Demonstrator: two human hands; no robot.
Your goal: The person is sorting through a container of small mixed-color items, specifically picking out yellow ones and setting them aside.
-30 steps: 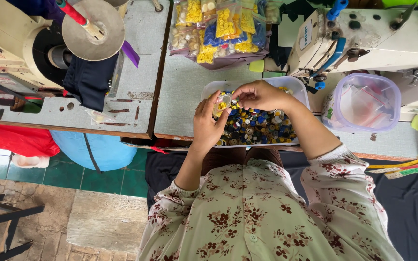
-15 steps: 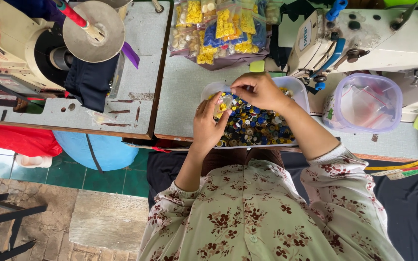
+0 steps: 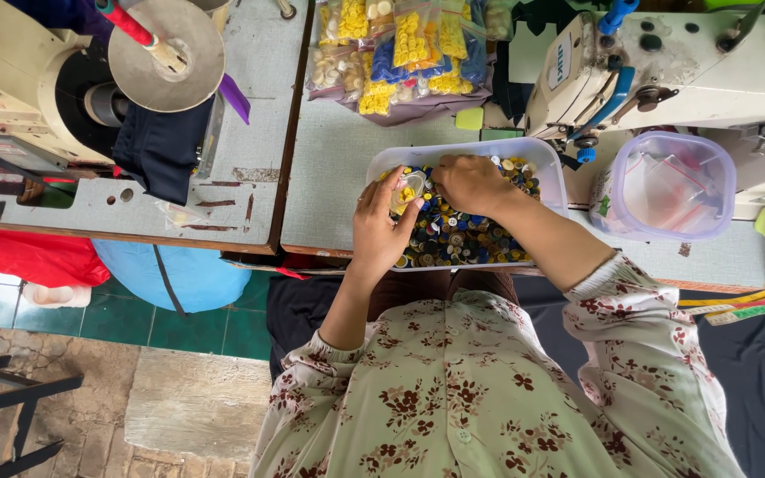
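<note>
Presently: left hand [image 3: 382, 232] pinches small clear bag [image 3: 409, 188] with yellow buttons inside, held over white tray [image 3: 549, 168]. Right hand [image 3: 469, 183] palm-down, fingers curled into mixed buttons [image 3: 462, 237] in tray; grasp unclear. Tray on grey bench [image 3: 338, 177]; lidded clear tub [image 3: 666, 186] beside, bagged buttons [image 3: 400, 53] behind.

left hand [image 3: 384, 228]: holds small clear bag [image 3: 409, 188] | right hand [image 3: 469, 183]: in tray [image 3: 549, 173] of buttons [image 3: 458, 239]

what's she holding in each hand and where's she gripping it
The left hand holds a small clear bag of yellow buttons, fingertips at its lower edge. The right hand rests in the tray of buttons; any hold is hidden.
</note>
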